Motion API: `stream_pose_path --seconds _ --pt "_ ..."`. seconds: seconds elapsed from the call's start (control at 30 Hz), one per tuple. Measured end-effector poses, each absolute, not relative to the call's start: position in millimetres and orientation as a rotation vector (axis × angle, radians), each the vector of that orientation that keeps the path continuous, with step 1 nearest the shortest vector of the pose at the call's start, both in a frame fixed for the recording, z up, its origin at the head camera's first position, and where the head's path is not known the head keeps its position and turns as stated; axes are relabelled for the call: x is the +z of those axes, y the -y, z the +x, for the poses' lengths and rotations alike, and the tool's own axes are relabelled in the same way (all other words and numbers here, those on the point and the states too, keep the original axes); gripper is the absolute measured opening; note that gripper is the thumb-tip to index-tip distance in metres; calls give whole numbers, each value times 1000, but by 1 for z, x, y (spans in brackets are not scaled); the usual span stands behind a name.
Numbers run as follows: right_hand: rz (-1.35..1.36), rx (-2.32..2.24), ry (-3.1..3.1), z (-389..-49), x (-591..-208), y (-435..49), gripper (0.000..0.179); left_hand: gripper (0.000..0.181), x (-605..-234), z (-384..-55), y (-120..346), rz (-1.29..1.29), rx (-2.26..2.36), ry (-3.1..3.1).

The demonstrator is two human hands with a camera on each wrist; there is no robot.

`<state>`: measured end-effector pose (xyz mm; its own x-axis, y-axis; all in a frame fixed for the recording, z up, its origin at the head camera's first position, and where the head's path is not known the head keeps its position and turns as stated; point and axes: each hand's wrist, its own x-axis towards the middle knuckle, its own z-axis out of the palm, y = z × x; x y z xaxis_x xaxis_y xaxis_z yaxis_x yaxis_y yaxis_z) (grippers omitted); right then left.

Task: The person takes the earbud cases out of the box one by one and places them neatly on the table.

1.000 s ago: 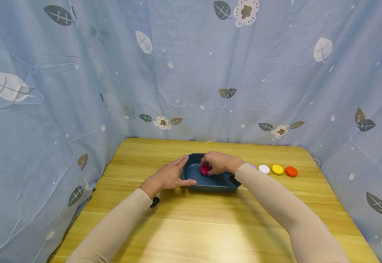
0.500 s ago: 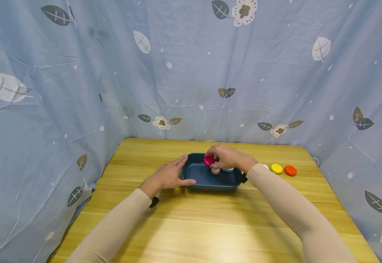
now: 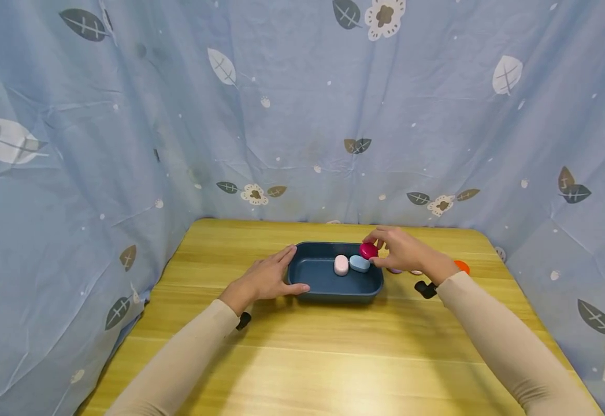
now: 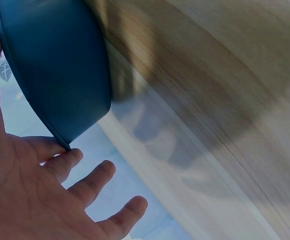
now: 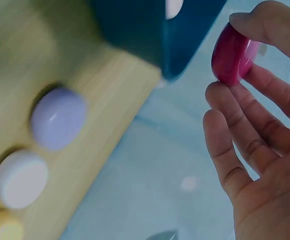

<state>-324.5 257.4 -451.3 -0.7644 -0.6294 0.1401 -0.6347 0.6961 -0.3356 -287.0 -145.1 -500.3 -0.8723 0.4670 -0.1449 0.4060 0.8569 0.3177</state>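
Observation:
A dark blue rectangular tray (image 3: 310, 276) stands on the wooden table. My left hand (image 3: 263, 278) lies against the tray's left end, thumb and fingers spread and touching its rim; the left wrist view shows the other fingertips (image 4: 134, 204) off the tray. Above the tray's right end, my right hand (image 3: 403, 253) pinches a glossy crimson disc (image 5: 229, 56) between thumb and fingers. In the tray sit a pale pink oval piece (image 3: 341, 265) and a light blue oval piece (image 3: 359, 264), side by side.
Right of the tray, a lilac disc (image 5: 58, 118), a white disc (image 5: 21, 178) and a yellow disc (image 5: 3, 227) lie in a row on the table. An orange disc (image 3: 461, 266) is farther right, partly behind my wrist. A blue patterned curtain (image 3: 302, 115) surrounds the table.
My right hand has lifted the crimson disc from inside the tray and carried it right to the tray's right end, uncovering the two oval pieces. The left hand stays at the rim.

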Motion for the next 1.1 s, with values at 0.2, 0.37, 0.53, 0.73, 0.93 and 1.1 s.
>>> stream_pose_path --seconds 0.2,0.37,0.53,0.73,0.93,1.1 --pt "974 619 2900 -309 -454 -292 35 124 -500 -286 147 668 398 -2815" --pt "963 603 2877 -297 -463 -311 34 125 -500 -285 149 657 405 -2817" --pt "958 569 2894 -286 -478 -322 35 125 -503 -285 150 664 415 -2816" --pt "967 584 2933 -282 -494 -327 33 125 -503 -286 151 664 415 -2818" --pt "909 655 3029 -280 -512 -331 38 124 -502 -286 148 672 414 -2819" --pt "875 642 3063 -277 -518 -335 39 124 -502 -287 146 678 410 -2822"
